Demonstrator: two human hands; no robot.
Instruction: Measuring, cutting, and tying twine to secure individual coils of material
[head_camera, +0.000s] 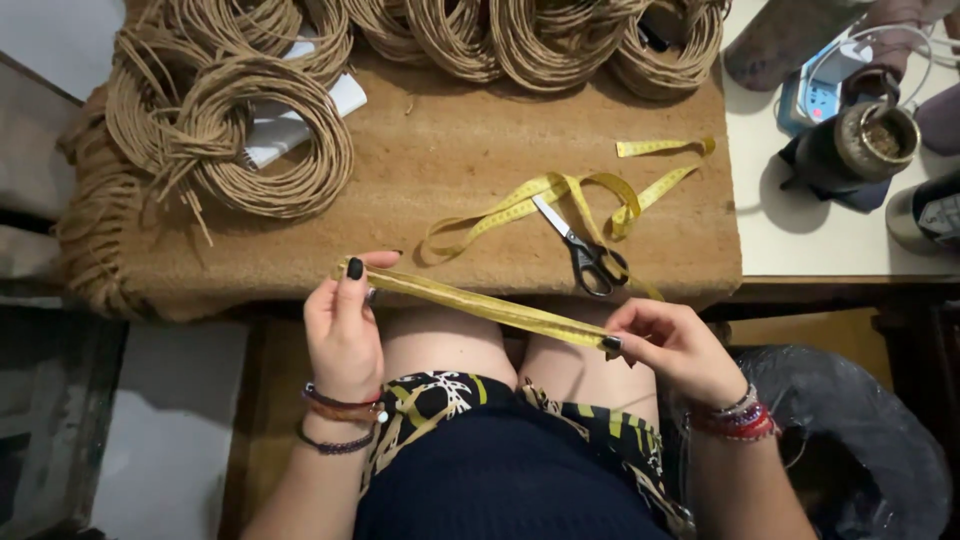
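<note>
1. Currently both hands pinch a stretched length of yellow measuring tape (480, 305) over the lap. Left hand (345, 335) grips its end at about 9 o'clock between thumb and fingers; right hand (675, 350) nips the other end at about 3 o'clock with fingertips.
2. Risk: the right pinch looks light, fingertips only. If tension rises, I'd expect that end to slip and the reading to be lost.
3. Risk: the tape slopes down toward the right and hangs free of the worktop (450, 170), unsupported. Sag or twist would skew any length taken.
4. Further out, at 12–1 o'clock, the slack tape loops across the worktop and runs under the scissors (580, 245). A pull from the hands could drag the scissors off the near edge onto the bare legs.
5. Farthest, 10–12 o'clock: coils of jute cord (250, 150) crowd the back and left edge. Loose strands hang over; could snag the tape if it's swept that way.
6. At 2 o'clock, a metal cup (875, 140) sits on a side surface, well apart. Low risk.
</note>
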